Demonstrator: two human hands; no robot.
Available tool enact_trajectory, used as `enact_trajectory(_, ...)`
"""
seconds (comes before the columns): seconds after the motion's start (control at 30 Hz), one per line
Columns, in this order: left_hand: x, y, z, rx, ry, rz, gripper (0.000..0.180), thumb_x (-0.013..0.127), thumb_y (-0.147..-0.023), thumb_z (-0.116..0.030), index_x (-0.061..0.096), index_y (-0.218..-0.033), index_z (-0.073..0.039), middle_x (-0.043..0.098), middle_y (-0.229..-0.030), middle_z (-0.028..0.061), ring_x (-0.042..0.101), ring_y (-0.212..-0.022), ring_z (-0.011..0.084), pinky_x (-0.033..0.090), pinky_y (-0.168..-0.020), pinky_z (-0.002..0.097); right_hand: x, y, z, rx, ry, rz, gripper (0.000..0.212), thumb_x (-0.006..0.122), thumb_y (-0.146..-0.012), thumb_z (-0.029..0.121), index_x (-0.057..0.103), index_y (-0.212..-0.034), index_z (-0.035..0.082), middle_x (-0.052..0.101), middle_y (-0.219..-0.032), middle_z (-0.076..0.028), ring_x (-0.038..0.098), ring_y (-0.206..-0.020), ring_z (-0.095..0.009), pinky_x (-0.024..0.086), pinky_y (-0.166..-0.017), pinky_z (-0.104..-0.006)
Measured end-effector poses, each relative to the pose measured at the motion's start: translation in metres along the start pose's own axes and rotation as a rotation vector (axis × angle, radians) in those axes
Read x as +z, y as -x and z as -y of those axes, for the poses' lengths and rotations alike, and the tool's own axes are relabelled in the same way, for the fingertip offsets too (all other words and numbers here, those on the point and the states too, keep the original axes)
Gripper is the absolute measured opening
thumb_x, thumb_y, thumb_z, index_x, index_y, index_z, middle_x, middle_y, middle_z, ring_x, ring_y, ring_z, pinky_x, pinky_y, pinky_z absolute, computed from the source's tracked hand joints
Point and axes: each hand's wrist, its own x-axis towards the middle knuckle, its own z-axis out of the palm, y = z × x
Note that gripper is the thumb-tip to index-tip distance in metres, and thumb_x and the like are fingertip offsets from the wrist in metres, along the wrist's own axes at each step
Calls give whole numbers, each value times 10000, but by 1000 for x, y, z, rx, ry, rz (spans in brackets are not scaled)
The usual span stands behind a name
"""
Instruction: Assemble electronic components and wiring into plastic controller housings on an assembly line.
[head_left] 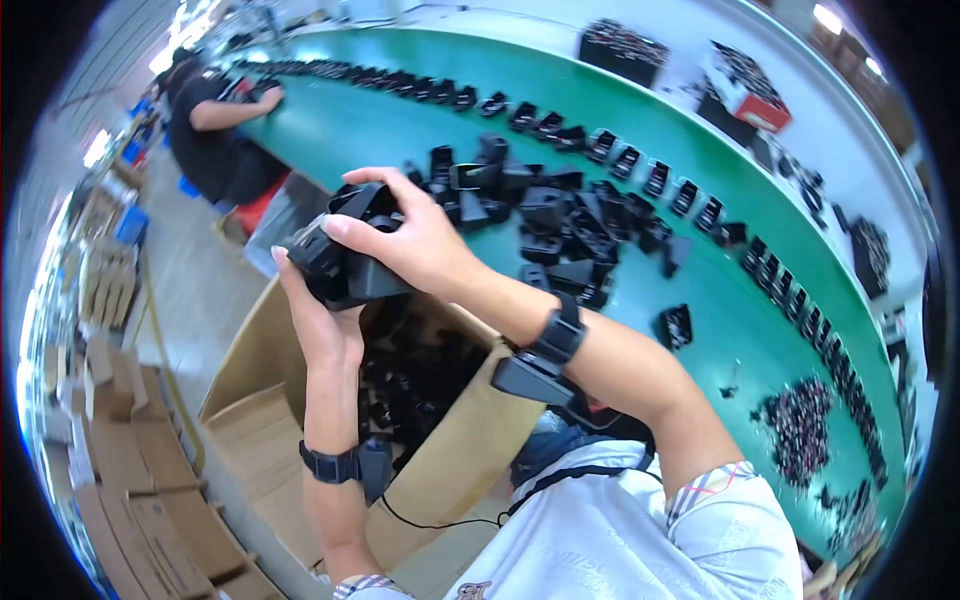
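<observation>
Several black plastic housings (365,275) are bunched together between my two hands, above an open cardboard box (455,440). From below and the left, my left hand (325,325) supports them, its fingers partly hidden behind the parts. My right hand (425,240) grips them from the upper right, with the thumb lying across the top. More dark parts (410,385) fill the inside of the box, too shadowed to tell apart. On the green table just beyond my right hand lies a loose heap of similar black housings (560,215).
Black pieces stand in a long curved row (655,180) along the green table (700,330). A pile of small dark parts (800,420) lies at the right. Filled boxes (622,50) stand behind. Another person (225,140) sits at the far left; flattened cartons (150,480) lie on the floor.
</observation>
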Motion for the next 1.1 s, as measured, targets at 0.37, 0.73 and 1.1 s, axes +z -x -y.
enact_trajectory(0.37,171,58,177,-521,-205,709,618,656,-894,-653,553,-1176,-113,634,-1049,23,652,-877,113,561,-689,309,-242,165,29,108,-42,-572,423,568,-1038,331,500,-1400,123,630,-1130,-67,645,-1007,-144,542,-860,-294)
enact_trajectory(0.73,193,100,259,-187,-665,748,795,592,-965,-542,325,-1476,5,391,-1414,276,455,-1304,389,370,-1115,425,-310,227,-25,241,68,-848,351,559,-1034,256,538,-1322,57,631,-1148,-52,590,-1028,-125,480,-910,-280)
enact_trajectory(1.1,167,124,298,598,-686,530,487,583,-907,-122,452,-1354,22,387,-1413,276,404,-1302,451,303,-1142,510,-290,229,-47,6,731,-935,359,504,-1047,291,696,-1123,-3,697,-1141,-180,661,-1062,-326,489,-942,-370)
